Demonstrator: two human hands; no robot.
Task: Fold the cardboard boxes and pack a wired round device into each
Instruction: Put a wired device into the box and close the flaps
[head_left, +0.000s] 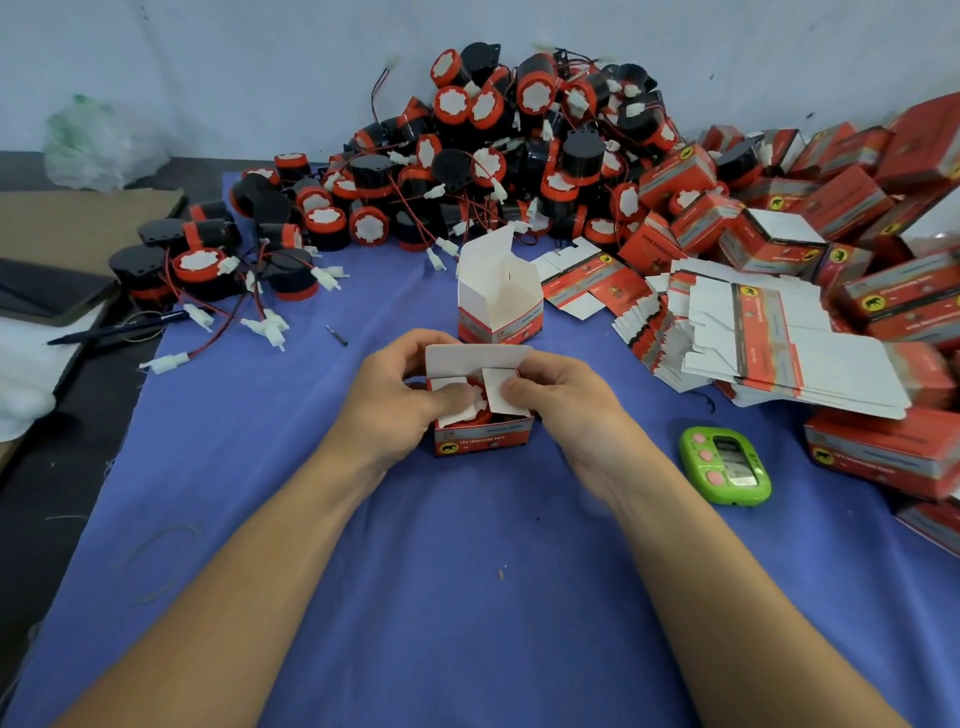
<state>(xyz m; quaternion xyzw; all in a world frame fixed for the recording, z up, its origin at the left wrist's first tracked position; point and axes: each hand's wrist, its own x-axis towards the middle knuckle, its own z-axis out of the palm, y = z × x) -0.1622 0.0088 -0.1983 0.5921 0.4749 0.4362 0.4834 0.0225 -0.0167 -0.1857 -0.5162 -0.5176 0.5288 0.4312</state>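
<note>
The left hand (405, 397) curls round the left end of the small box (483, 444), its thumb pressing the left side flap (442, 387) down. The right hand (553, 395) grips the right end the same way, thumb on the right side flap (493, 388). A round device (482, 413) shows red inside, between the flaps. The box lies long side across the person, a hand at each end, neither nearer. Its lid (478, 356) stands up on the far edge, so closing it looks to mean folding it towards the person. Just behind the box stands an open empty box (498, 306), and beyond that a heap of devices (519, 156). To the right of the box lie flat cartons (753, 332) and a green timer (727, 465).
</note>
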